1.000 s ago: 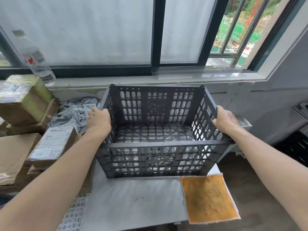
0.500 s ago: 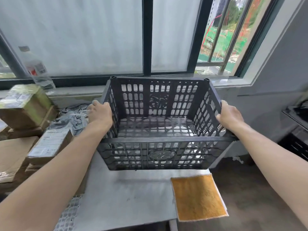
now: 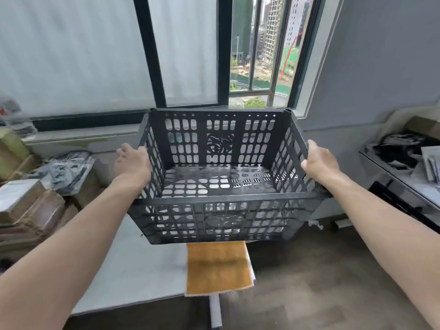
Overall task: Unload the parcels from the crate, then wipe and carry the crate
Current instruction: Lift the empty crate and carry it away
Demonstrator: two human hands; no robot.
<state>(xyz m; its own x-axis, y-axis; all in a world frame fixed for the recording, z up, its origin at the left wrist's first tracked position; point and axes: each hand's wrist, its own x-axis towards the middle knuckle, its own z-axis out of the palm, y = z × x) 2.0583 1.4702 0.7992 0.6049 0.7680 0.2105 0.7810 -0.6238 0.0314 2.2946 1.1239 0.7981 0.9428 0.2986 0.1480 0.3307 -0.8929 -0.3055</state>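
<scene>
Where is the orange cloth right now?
In the head view, low centre: the orange cloth lies at the table's right edge, just below the held-up crate.

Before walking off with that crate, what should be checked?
1. Nothing inside crate: ok.
2. Grip of left hand on its left wall: ok.
3. Grip of right hand on its right wall: ok.
4. Held clear of table and cloth: ok.
5. Wiped clean: cannot tell.
6. Way ahead free: cannot tell.
</scene>
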